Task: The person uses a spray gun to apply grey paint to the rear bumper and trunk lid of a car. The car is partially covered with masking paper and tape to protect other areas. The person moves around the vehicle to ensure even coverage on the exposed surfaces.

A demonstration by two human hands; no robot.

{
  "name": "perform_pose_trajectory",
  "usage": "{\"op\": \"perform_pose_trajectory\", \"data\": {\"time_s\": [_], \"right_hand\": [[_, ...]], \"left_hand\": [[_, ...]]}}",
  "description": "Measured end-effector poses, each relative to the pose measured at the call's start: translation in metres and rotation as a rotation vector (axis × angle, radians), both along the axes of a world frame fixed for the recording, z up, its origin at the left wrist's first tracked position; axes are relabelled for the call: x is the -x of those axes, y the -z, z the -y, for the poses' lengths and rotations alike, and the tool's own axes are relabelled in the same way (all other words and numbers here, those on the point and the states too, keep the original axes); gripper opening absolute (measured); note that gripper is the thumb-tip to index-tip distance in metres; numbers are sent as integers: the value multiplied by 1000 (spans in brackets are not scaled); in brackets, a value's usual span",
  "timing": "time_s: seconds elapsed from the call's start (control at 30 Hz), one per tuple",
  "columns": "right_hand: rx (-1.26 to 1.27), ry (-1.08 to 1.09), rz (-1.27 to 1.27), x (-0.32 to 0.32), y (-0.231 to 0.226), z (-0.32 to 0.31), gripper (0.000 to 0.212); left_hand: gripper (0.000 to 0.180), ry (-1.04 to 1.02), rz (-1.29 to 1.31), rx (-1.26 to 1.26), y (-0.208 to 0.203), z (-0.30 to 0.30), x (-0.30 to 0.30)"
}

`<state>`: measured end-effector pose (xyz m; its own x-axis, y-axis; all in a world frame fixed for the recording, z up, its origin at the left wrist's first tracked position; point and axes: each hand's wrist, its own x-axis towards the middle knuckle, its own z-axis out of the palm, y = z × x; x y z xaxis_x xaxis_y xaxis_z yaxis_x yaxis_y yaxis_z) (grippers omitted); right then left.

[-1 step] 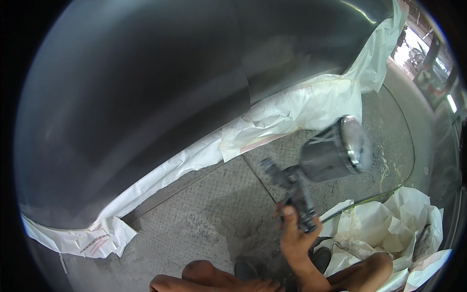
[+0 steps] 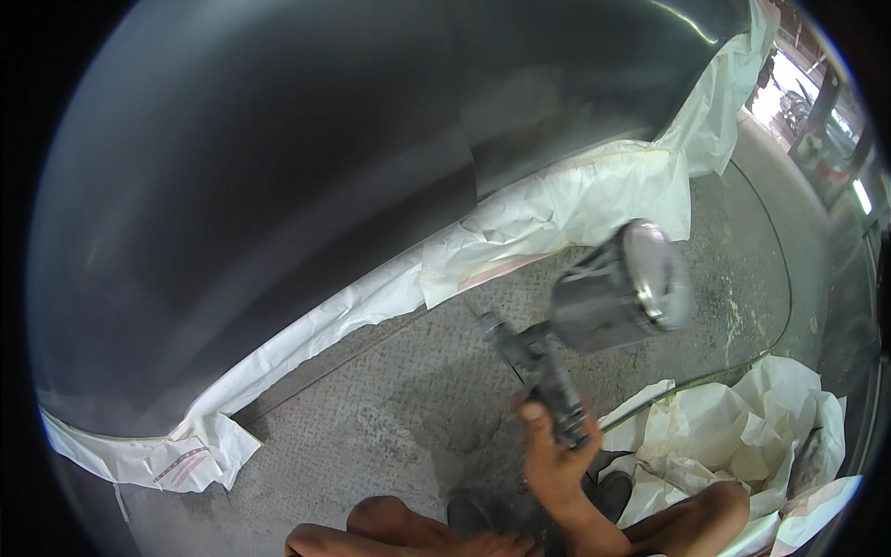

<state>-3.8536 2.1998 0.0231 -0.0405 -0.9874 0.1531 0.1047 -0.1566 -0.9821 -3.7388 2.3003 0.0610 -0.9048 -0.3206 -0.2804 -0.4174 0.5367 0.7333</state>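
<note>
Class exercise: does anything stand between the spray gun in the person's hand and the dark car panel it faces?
Nothing visible does. The spray gun, held in the right hand, has only open air and bare floor before the dark panel.

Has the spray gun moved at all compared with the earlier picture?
No. The spray gun sits in the same place against the white masking paper on the grey panel, held in the right hand.

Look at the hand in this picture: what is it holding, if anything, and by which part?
The right hand holds a spray gun by its handle, at the lower end; the cup sits above, free of the hand. No left hand shows.
</note>
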Motion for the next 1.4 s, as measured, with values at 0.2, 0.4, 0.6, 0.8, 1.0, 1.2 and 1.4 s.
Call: {"op": "perform_pose_trajectory", "data": {"time_s": [0.2,0.4,0.6,0.8,1.0,1.2,1.4], "right_hand": [[63,-205,-1,-14,9,-6,30],[-144,55,124,-7,23,24,26],[-122,368,134,-5,22,44,29],[-172,33,156,-33,49,18,31],[-125,-277,99,-44,52,-9,47],[-291,14,231,-41,59,22,33],[-151,398,210,-10,44,59,27]], "left_hand": [[52,-29,5,4,3,-1,5],[52,-76,-36,100,5,-11,-1],[52,-83,-32,55,4,-10,1],[52,-105,-64,131,6,-10,1],[53,-113,-73,117,6,-7,4],[53,-143,-55,81,0,-9,-4],[54,-131,-85,108,7,-10,-4]]}}
